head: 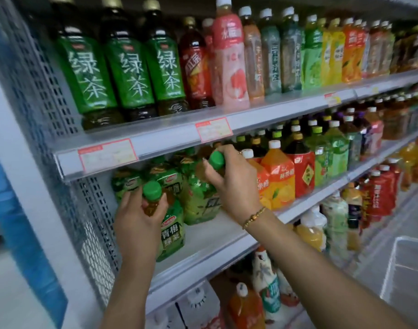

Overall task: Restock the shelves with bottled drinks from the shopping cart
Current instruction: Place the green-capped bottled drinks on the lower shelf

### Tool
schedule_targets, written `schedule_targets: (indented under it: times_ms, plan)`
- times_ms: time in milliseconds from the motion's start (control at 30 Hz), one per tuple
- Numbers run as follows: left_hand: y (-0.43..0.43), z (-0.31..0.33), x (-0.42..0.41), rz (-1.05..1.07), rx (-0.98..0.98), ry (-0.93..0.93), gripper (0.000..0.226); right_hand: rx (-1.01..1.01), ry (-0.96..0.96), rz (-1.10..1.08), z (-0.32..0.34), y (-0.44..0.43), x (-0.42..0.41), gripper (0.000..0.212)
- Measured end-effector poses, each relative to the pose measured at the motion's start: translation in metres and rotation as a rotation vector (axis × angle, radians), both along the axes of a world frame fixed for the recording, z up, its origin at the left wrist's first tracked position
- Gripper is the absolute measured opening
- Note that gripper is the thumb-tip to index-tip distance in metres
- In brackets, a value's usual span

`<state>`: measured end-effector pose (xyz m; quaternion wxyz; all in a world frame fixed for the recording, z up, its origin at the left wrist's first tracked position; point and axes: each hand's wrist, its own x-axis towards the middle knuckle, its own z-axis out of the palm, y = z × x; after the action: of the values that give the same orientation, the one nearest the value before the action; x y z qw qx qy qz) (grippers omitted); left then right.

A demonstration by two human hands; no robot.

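Both forearms reach up from the bottom edge toward the middle shelf [215, 236]. A gold bead bracelet [254, 217] sits on the right wrist.

Left hand [139, 217]: fingers and thumb curl round the neck of a green-capped tea bottle [172, 233], just under the cap. The cap stands clear above the hand. The green-labelled body hangs below and to the right of the palm, at the shelf's front left, close to the perforated side panel [94, 210]. Cannot tell if the base touches the shelf.

Right hand [231, 179]: closed round the neck of a second green-capped bottle [198, 200]. Its cap pokes out at the left side of the hand, between thumb and forefinger. The body sits below and left of the hand, further back on the same shelf, touching other green-labelled bottles. A ring shows on one finger.

Just right of that hand stand orange-labelled bottles [279, 176], then a red-labelled one [303, 172].

Upper shelf [170, 136]: three tall dark bottles with green labels [129, 72] at left, then red, pink and paler ones. Two red-framed price tags [107, 154] sit on its front edge.

Lower right: a pale basket-like frame [407, 269], blurred; cannot tell what it is.
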<state>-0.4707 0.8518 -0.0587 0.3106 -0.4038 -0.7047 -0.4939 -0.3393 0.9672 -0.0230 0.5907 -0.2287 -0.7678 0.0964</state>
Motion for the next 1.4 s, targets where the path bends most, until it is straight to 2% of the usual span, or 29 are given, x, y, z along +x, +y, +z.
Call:
schedule_targets:
  times_ms: [133,233,400,467,533,600,667,767,833,1000,1133,1267,1400]
  plan:
    - [-0.002,0.003,-0.037,-0.006,-0.030,-0.063,0.019,-0.108,-0.121,0.069,-0.010,0.011,-0.033,0.027]
    - [0.002,0.010,-0.062,-0.004,-0.008,-0.193,0.021,-0.153,-0.186,0.082,-0.014,0.014,-0.055,0.032]
    - [0.009,-0.016,-0.060,0.090,0.030,-0.322,0.064,-0.149,-0.207,-0.002,-0.013,0.000,-0.089,0.044]
    - [0.010,-0.035,-0.053,0.073,0.032,-0.361,0.086,-0.120,-0.219,-0.032,-0.023,-0.006,-0.099,0.059]
    - [0.012,-0.051,-0.050,0.035,0.038,-0.403,0.102,-0.101,-0.254,-0.066,-0.042,-0.012,-0.105,0.087]
    - [0.015,-0.057,-0.052,0.034,0.058,-0.412,0.106,-0.095,-0.305,-0.136,-0.066,-0.012,-0.109,0.109]
    - [0.019,-0.057,-0.058,0.065,0.071,-0.431,0.107,-0.187,-0.324,-0.129,-0.086,-0.006,-0.110,0.118]
    - [0.025,-0.054,-0.072,0.097,0.079,-0.455,0.107,-0.501,-0.283,0.035,-0.101,0.010,-0.112,0.119]
    - [0.028,-0.052,-0.083,0.109,0.069,-0.478,0.107,-0.594,-0.271,0.049,-0.107,0.019,-0.114,0.113]
    - [0.037,-0.042,-0.101,0.109,0.018,-0.503,0.107,-0.641,-0.220,-0.114,-0.108,0.030,-0.122,0.091]
    - [0.038,-0.040,-0.109,0.069,0.036,-0.539,0.111,-0.656,-0.121,-0.209,-0.109,0.033,-0.127,0.091]
    - [0.038,-0.042,-0.100,0.026,0.036,-0.529,0.104,-0.725,-0.012,-0.258,-0.109,0.040,-0.125,0.092]
    - [0.040,-0.040,-0.094,0.014,0.022,-0.543,0.103,-0.773,0.129,-0.227,-0.111,0.044,-0.130,0.090]
